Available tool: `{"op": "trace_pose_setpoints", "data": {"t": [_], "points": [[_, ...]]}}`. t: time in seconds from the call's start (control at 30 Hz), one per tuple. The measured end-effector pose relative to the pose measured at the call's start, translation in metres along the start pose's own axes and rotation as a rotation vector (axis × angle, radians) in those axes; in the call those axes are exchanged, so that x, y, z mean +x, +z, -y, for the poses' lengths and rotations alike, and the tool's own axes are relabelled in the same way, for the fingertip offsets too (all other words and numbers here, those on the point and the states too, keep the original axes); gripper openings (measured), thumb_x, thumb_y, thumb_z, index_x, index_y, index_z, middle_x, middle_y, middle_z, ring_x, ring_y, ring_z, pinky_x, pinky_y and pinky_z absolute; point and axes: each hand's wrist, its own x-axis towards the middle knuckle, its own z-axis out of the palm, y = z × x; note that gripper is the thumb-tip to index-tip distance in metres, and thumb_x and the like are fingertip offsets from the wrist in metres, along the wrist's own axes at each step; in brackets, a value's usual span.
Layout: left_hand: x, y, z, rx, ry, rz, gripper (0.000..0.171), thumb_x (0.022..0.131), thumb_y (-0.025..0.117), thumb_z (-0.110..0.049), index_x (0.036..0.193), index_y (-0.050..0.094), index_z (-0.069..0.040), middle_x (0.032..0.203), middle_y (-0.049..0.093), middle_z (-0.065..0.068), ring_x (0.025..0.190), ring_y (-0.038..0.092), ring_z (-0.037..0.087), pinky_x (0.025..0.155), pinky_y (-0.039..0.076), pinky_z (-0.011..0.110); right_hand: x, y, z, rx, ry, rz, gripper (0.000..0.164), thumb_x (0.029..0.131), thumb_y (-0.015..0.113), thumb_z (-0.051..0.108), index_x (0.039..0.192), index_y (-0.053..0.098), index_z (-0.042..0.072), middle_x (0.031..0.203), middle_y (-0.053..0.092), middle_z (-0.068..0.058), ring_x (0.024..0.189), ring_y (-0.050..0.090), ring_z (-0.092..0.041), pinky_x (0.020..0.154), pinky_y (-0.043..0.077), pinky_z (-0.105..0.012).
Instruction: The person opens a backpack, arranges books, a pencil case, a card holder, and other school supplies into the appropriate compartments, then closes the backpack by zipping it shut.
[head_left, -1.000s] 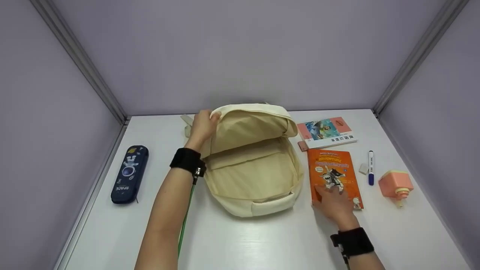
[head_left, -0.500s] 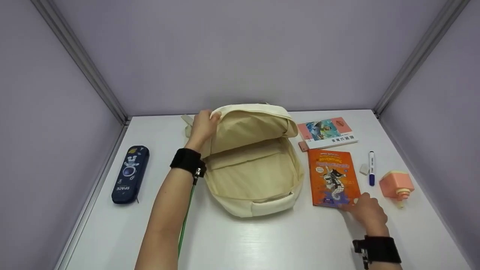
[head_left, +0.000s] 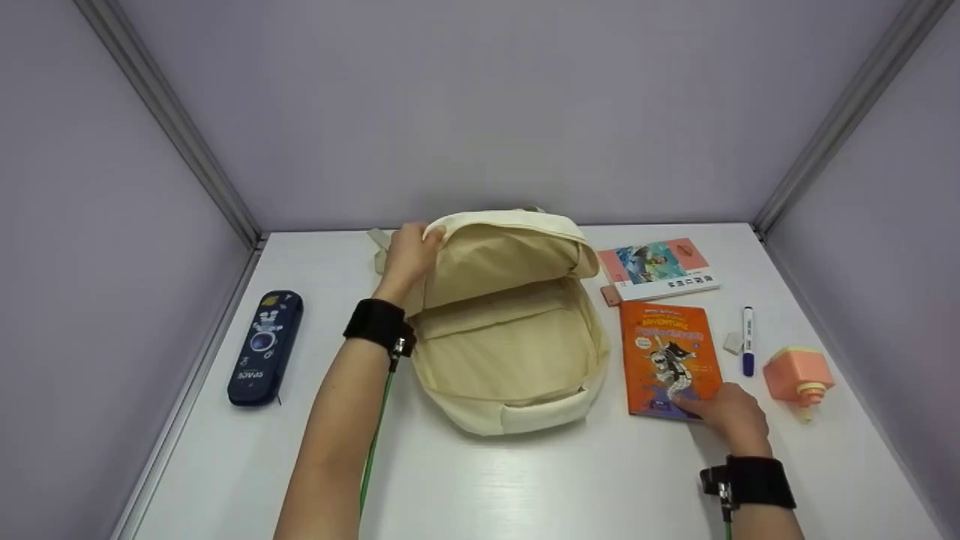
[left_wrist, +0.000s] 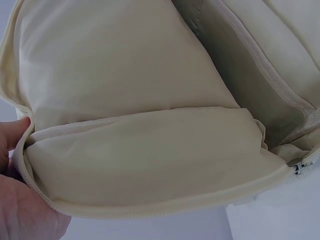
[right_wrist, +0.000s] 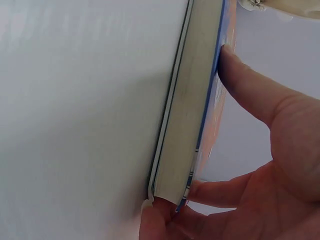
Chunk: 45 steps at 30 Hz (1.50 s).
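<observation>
A cream backpack (head_left: 502, 360) lies unzipped, its front panel raised and the inside showing. My left hand (head_left: 410, 255) grips the raised panel's zipped edge at upper left; the left wrist view shows the thumb (left_wrist: 19, 131) inside that rim. To the right of the bag lies an orange book (head_left: 667, 352) with a cartoon cover. My right hand (head_left: 735, 416) holds its lower right corner, the thumb (right_wrist: 245, 82) on the front cover. Other fingers come round the edge in the right wrist view, one fingertip at the back cover by the page block (right_wrist: 185, 100).
A dark blue pencil case (head_left: 265, 349) lies at the left. Beyond the orange book sit a pink-and-white book (head_left: 660, 268) and a small pink block (head_left: 610, 295). Farther right are an eraser (head_left: 733, 343), a marker (head_left: 748, 341) and a pink pump bottle (head_left: 799, 375).
My right hand has left the lower middle of the orange book's cover and moved right to its lower right corner, where it now grips it. My left hand stays on the backpack's panel.
</observation>
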Motion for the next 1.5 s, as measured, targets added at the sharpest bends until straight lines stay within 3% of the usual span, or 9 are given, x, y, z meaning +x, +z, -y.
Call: {"op": "trace_pose_setpoints", "data": {"t": [0.53,0.83,0.97,1.1,1.23,1.33,1.5], "points": [[0.000,0.001,0.001,0.004,0.000,-0.032,0.039,0.101,0.055,-0.031,0.069,0.045,-0.011,0.066,0.040,0.001,0.062,0.042,0.019,0.057,0.034,0.031,0.012,-0.003,-0.004,0.097,0.095,0.057,0.104,0.068,0.081,0.062,0.118,0.044,-0.020,0.096,0.054,-0.025,0.088,0.049,-0.036,0.074,0.042,-0.042],[0.001,0.003,0.001,0.030,-0.014,-0.037,0.037,0.101,0.055,-0.031,0.071,0.048,-0.011,0.068,0.043,0.003,0.065,0.045,0.021,0.059,0.035,0.033,0.012,-0.002,-0.009,0.080,0.054,0.101,0.101,0.072,0.077,0.064,0.115,0.045,-0.021,0.096,0.054,-0.025,0.087,0.050,-0.036,0.077,0.043,-0.045],[0.000,0.004,0.000,0.018,-0.010,-0.028,0.039,0.101,0.054,-0.031,0.070,0.044,-0.011,0.067,0.040,0.001,0.062,0.041,0.019,0.057,0.033,0.031,0.009,-0.005,-0.009,0.108,0.061,0.106,0.104,0.072,0.076,0.066,0.115,0.041,-0.022,0.089,0.052,-0.022,0.080,0.053,-0.032,0.070,0.045,-0.040],[0.000,0.004,0.000,0.007,-0.007,-0.036,0.040,0.101,0.055,-0.030,0.069,0.043,-0.012,0.065,0.039,0.001,0.060,0.039,0.018,0.056,0.032,0.030,0.004,-0.011,-0.009,0.271,0.029,0.072,0.095,0.078,0.079,0.052,0.118,0.034,-0.022,0.089,0.052,-0.019,0.071,0.061,-0.023,0.064,0.054,-0.034],[0.001,0.004,0.000,0.018,-0.006,-0.032,0.037,0.102,0.054,-0.030,0.070,0.045,-0.011,0.067,0.042,0.001,0.063,0.042,0.019,0.058,0.034,0.031,-0.003,-0.019,-0.006,0.428,-0.051,0.046,0.078,0.089,0.074,0.032,0.123,0.029,-0.021,0.100,0.052,-0.025,0.073,0.066,-0.020,0.065,0.058,-0.036],[0.002,0.003,0.000,0.030,-0.006,-0.031,0.036,0.102,0.054,-0.030,0.072,0.047,-0.011,0.069,0.044,0.003,0.066,0.044,0.021,0.060,0.035,0.032,-0.009,-0.025,-0.001,0.465,-0.083,0.049,0.070,0.094,0.069,0.028,0.126,0.030,-0.020,0.105,0.053,-0.028,0.075,0.067,-0.021,0.067,0.058,-0.037],[0.002,0.003,0.000,0.023,-0.008,-0.034,0.036,0.102,0.054,-0.030,0.072,0.048,-0.011,0.069,0.045,0.003,0.065,0.045,0.021,0.060,0.036,0.032,-0.022,-0.032,0.007,0.425,-0.134,0.076,0.068,0.098,0.062,0.036,0.129,0.035,-0.019,0.106,0.058,-0.026,0.080,0.065,-0.022,0.067,0.058,-0.037]]}}
